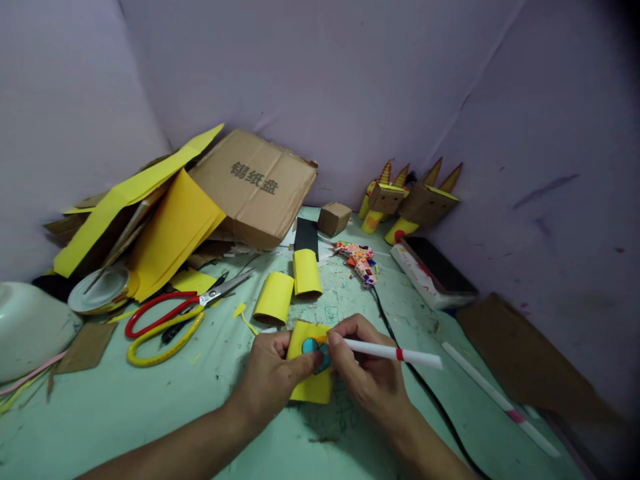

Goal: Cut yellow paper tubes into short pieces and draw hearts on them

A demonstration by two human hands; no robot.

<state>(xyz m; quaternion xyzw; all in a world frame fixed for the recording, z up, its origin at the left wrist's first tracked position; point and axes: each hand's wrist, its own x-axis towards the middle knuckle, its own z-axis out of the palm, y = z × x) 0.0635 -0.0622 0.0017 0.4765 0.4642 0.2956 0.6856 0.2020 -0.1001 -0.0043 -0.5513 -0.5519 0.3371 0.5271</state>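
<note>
My left hand point(273, 370) grips a yellow paper-covered piece point(310, 390), its thumb lying across a blue shape point(311, 346) on the front. In my right hand point(367, 363) is a white marker pen point(420, 358) with a red band, pinched between thumb and fingers. The pen's tip end meets the yellow piece near the blue shape; the exact contact is hidden by my fingers. Just beyond stand two yellow-covered cardboard tubes, one a squat tube point(275, 300) and the other a taller tube point(307, 275) by a black strip point(306, 237).
Scissors point(170, 320) with red and yellow handles lie left, near yellow sheets point(170, 233) and a cardboard box point(255, 187). A patterned glue gun point(357, 260) trails a black cord point(425, 387) rightward. Another white marker point(500, 400) lies right. Horned cardboard figures point(430, 203) stand behind.
</note>
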